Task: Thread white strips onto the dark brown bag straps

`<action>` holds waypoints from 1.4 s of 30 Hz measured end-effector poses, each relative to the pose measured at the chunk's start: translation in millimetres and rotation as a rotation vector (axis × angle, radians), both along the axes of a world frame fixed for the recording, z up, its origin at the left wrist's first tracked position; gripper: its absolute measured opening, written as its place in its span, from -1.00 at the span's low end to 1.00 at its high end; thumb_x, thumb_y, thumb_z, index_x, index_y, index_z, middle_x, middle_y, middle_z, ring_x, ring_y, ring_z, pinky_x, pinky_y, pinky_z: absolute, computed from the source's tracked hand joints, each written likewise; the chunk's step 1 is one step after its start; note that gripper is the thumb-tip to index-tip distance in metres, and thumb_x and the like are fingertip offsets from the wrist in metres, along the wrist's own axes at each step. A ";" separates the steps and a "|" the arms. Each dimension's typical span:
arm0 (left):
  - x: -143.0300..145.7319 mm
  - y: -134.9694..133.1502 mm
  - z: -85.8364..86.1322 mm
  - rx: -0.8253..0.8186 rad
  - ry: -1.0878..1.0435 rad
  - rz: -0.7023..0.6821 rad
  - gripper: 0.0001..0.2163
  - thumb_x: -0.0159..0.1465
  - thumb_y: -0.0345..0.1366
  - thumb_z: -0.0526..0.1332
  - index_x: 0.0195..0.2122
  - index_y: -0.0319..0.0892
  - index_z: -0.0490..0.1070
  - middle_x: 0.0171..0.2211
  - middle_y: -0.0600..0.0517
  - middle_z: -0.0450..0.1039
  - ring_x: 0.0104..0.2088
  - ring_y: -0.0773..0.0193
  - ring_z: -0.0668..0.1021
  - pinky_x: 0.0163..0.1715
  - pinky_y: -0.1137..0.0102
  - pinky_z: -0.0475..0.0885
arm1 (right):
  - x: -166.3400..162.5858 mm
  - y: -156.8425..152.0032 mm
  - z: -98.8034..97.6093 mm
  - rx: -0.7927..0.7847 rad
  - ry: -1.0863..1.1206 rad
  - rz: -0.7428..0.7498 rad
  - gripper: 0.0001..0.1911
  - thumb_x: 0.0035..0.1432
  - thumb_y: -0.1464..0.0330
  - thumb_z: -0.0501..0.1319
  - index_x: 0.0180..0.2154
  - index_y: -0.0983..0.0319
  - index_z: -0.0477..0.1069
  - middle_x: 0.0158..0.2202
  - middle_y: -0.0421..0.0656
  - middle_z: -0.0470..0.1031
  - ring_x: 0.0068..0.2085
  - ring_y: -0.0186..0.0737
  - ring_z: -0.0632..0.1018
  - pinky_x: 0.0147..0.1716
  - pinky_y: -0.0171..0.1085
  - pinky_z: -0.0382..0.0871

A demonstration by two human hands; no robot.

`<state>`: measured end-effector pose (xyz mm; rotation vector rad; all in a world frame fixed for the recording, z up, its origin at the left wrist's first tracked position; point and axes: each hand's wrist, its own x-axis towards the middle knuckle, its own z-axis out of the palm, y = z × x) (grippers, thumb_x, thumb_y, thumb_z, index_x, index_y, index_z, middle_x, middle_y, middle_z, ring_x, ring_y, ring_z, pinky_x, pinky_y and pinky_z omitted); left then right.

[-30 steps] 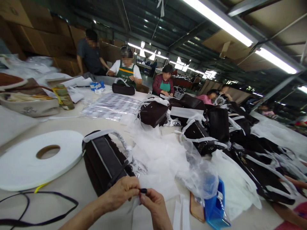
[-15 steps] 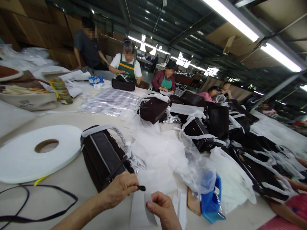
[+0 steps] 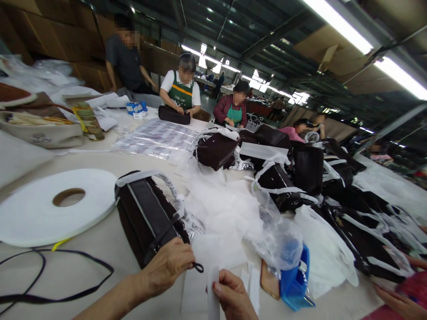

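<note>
Light: fluorescent ceiling tubes (image 3: 336, 22) are glaring brightly at upper right.
Edges: wide-angle distortion is bending them.
Faces: blurred.

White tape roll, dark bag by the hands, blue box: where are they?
White tape roll (image 3: 40, 222), head view, flat top face.
Dark bag (image 3: 147, 218), head view, side panel.
Blue box (image 3: 295, 284), head view, front wall.

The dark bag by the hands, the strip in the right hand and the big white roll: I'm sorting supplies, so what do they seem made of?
Dark bag: seemingly matte brown woven fabric with paler piping; no shine. Strip in the right hand: thin white paper or non-woven, standing stiffly upright. White roll: flat-wound matte tape, likely similar. The left hand pinches a small black loop, possibly elastic or cord.
</note>
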<state>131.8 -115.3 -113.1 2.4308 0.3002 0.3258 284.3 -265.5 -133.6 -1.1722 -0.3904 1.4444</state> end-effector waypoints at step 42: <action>0.6 -36.4 -39.4 -1.921 -0.330 0.338 -0.62 -0.21 -0.13 0.46 -0.57 -0.24 0.31 -0.79 0.18 0.21 -0.79 0.57 0.10 -0.76 0.56 -0.10 | -20.1 4.2 -0.6 0.343 -0.755 0.345 -0.86 0.05 0.25 0.21 -0.38 0.11 0.52 -0.32 -0.11 0.48 -0.28 -0.19 0.47 -0.26 -0.28 0.26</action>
